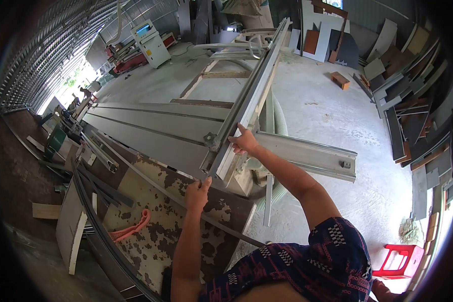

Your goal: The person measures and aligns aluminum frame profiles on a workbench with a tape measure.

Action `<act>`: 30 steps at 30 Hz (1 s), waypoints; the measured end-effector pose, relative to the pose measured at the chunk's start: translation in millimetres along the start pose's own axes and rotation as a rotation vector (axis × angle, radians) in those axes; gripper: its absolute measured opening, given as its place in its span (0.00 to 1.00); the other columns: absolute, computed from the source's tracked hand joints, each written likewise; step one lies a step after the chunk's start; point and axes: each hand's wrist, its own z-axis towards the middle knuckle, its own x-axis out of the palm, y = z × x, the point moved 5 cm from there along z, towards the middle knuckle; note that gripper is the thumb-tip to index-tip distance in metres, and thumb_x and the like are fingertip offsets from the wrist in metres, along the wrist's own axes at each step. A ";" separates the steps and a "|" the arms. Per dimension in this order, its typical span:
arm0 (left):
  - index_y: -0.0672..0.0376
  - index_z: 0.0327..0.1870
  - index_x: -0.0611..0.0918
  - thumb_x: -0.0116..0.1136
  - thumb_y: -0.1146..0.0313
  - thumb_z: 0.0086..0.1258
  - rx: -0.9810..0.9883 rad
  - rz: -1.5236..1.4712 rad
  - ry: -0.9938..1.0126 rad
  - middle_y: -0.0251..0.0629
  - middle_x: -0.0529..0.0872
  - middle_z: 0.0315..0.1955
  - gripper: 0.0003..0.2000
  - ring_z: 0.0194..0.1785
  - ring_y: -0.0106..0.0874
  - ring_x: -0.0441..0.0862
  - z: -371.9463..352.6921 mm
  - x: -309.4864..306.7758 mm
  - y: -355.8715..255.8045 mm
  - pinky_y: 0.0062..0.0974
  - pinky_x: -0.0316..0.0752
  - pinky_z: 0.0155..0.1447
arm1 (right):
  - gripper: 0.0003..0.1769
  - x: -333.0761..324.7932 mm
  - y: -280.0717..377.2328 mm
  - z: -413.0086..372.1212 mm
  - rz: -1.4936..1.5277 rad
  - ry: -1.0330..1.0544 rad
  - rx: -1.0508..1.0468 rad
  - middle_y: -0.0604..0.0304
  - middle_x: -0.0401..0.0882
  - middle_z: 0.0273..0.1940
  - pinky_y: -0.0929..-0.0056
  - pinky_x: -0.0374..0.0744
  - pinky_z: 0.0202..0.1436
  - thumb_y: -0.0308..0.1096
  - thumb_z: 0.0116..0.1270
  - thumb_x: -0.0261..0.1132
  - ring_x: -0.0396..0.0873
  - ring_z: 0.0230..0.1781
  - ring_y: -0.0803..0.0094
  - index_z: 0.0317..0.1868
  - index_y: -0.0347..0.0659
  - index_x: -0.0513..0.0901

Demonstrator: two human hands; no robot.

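A long, narrow pale board (227, 160) lies lengthwise along the metal rail of a sliding table saw, running away from me. My left hand (198, 195) is closed at the board's near end, thumb and fingers pinching its corner. Farther along, my right hand (243, 140) is closed over the board's edge, its lower fingers curled and partly hidden. Left of the board, a dark clamp knob (210, 138) sits on the rail. The wide grey saw table (151, 123) with long slots extends to the left.
A support arm (312, 151) sticks out to the right above a ribbed hose (279, 118). A curved orange plastic piece (133, 227) lies on the worn panel at my left. Sheet offcuts (418, 110) lean along the right side. A red stool (405, 259) stands behind right.
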 end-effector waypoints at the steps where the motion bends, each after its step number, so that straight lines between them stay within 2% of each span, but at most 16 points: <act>1: 0.63 0.22 0.77 0.60 0.45 0.62 -0.023 -0.087 0.028 0.35 0.74 0.15 0.25 0.13 0.27 0.70 0.7 0.8 1.4 0.26 0.65 0.18 | 0.50 -1.6 0.4 0.8 -0.009 -0.015 -0.034 0.54 0.78 0.23 0.71 0.74 0.16 0.34 0.59 0.66 0.79 0.17 0.68 0.74 0.43 0.42; 3: 0.61 0.20 0.76 0.61 0.47 0.62 -0.086 -0.249 0.063 0.33 0.73 0.14 0.24 0.11 0.24 0.69 0.5 2.1 -0.6 0.23 0.62 0.16 | 0.50 -5.2 1.8 3.9 -0.030 -0.047 -0.105 0.54 0.78 0.23 0.72 0.75 0.16 0.34 0.59 0.67 0.79 0.17 0.69 0.73 0.41 0.43; 5: 0.59 0.16 0.72 0.62 0.48 0.62 -0.168 -0.398 0.077 0.32 0.71 0.12 0.24 0.10 0.24 0.67 -5.0 1.1 -7.4 0.23 0.60 0.15 | 0.45 -12.5 4.1 8.7 0.030 -0.126 -0.166 0.53 0.79 0.26 0.73 0.75 0.16 0.35 0.58 0.67 0.79 0.18 0.69 0.70 0.37 0.49; 6: 0.60 0.18 0.74 0.62 0.49 0.62 -0.181 -0.462 0.095 0.32 0.71 0.13 0.23 0.10 0.24 0.66 -7.5 1.9 -10.8 0.23 0.59 0.15 | 0.43 -14.5 9.0 7.2 0.059 -0.163 -0.196 0.52 0.80 0.28 0.73 0.75 0.16 0.35 0.58 0.67 0.78 0.18 0.69 0.69 0.36 0.53; 9: 0.60 0.23 0.77 0.64 0.51 0.62 -0.234 -0.640 0.154 0.32 0.72 0.15 0.20 0.10 0.22 0.64 -16.5 6.2 -18.2 0.21 0.59 0.13 | 0.34 -24.2 15.5 2.5 0.303 -0.327 -0.074 0.52 0.78 0.32 0.73 0.74 0.16 0.37 0.59 0.67 0.78 0.18 0.68 0.61 0.31 0.63; 10: 0.60 0.23 0.76 0.63 0.51 0.62 -0.258 -0.690 0.177 0.31 0.72 0.15 0.20 0.10 0.22 0.64 -20.1 8.1 -19.9 0.21 0.59 0.14 | 0.29 -26.1 15.4 3.4 0.343 -0.316 -0.026 0.53 0.75 0.35 0.71 0.76 0.19 0.38 0.58 0.68 0.79 0.21 0.66 0.55 0.32 0.67; 13: 0.57 0.21 0.74 0.60 0.47 0.64 -0.321 -0.824 0.255 0.30 0.66 0.11 0.22 0.11 0.24 0.63 -30.1 18.7 -21.3 0.23 0.58 0.16 | 0.28 -30.4 8.6 21.8 0.500 -0.006 0.045 0.55 0.73 0.35 0.68 0.78 0.22 0.39 0.58 0.68 0.80 0.26 0.64 0.53 0.35 0.67; 14: 0.56 0.20 0.73 0.58 0.46 0.65 -0.343 -0.864 0.283 0.29 0.64 0.09 0.23 0.12 0.25 0.63 -34.5 22.1 -19.4 0.24 0.58 0.18 | 0.23 -32.9 6.7 27.5 0.508 0.029 0.035 0.55 0.74 0.37 0.67 0.80 0.26 0.38 0.58 0.67 0.81 0.30 0.64 0.49 0.38 0.68; 17: 0.58 0.27 0.75 0.60 0.50 0.65 -0.414 -1.105 0.512 0.30 0.71 0.14 0.19 0.15 0.23 0.66 -48.4 35.6 -11.1 0.23 0.63 0.19 | 0.17 -41.8 12.8 27.1 0.566 -0.004 -0.006 0.55 0.79 0.36 0.67 0.81 0.29 0.36 0.63 0.64 0.82 0.32 0.66 0.47 0.41 0.69; 18: 0.57 0.25 0.74 0.58 0.50 0.66 -0.431 -1.072 0.519 0.30 0.70 0.14 0.19 0.15 0.24 0.66 -52.9 39.0 -10.4 0.25 0.62 0.19 | 0.14 -43.3 11.1 31.6 0.631 0.034 -0.029 0.56 0.80 0.33 0.66 0.82 0.31 0.33 0.63 0.63 0.82 0.32 0.66 0.46 0.39 0.71; 21: 0.59 0.31 0.78 0.57 0.50 0.67 -0.420 -0.979 0.603 0.30 0.74 0.17 0.19 0.17 0.27 0.71 -59.5 39.7 -5.2 0.25 0.67 0.22 | 0.12 -47.9 2.2 38.3 0.616 0.057 -0.043 0.57 0.82 0.30 0.69 0.77 0.26 0.31 0.60 0.64 0.82 0.29 0.69 0.42 0.40 0.72; 22: 0.60 0.34 0.78 0.57 0.49 0.67 -0.336 -0.735 0.499 0.33 0.75 0.18 0.19 0.20 0.29 0.74 -57.1 33.2 -5.4 0.27 0.70 0.26 | 0.11 -47.8 -0.2 37.9 0.633 0.047 -0.029 0.58 0.82 0.29 0.72 0.73 0.22 0.30 0.60 0.65 0.81 0.27 0.70 0.41 0.41 0.73; 24: 0.63 0.42 0.80 0.56 0.48 0.67 -0.160 -0.248 0.290 0.38 0.79 0.21 0.22 0.25 0.33 0.80 -55.9 14.9 -18.1 0.29 0.74 0.32 | 0.11 -48.3 -2.7 29.7 0.519 -0.010 -0.005 0.57 0.82 0.29 0.72 0.74 0.21 0.30 0.59 0.65 0.81 0.24 0.70 0.40 0.41 0.73; 27: 0.65 0.57 0.74 0.57 0.50 0.65 0.250 0.252 0.221 0.49 0.83 0.34 0.28 0.38 0.39 0.83 -63.9 -9.8 -65.8 0.37 0.75 0.47 | 0.18 -32.8 -7.9 16.5 0.476 -0.067 -0.002 0.56 0.80 0.28 0.73 0.77 0.20 0.29 0.54 0.69 0.78 0.20 0.70 0.43 0.38 0.71; 30: 0.64 0.63 0.66 0.57 0.54 0.65 0.530 0.669 0.115 0.53 0.80 0.44 0.31 0.45 0.43 0.81 -81.5 -6.6 -97.2 0.43 0.71 0.53 | 0.23 -2.8 3.9 -17.9 0.416 -0.033 -0.005 0.55 0.79 0.29 0.71 0.77 0.18 0.29 0.52 0.71 0.76 0.18 0.70 0.44 0.33 0.69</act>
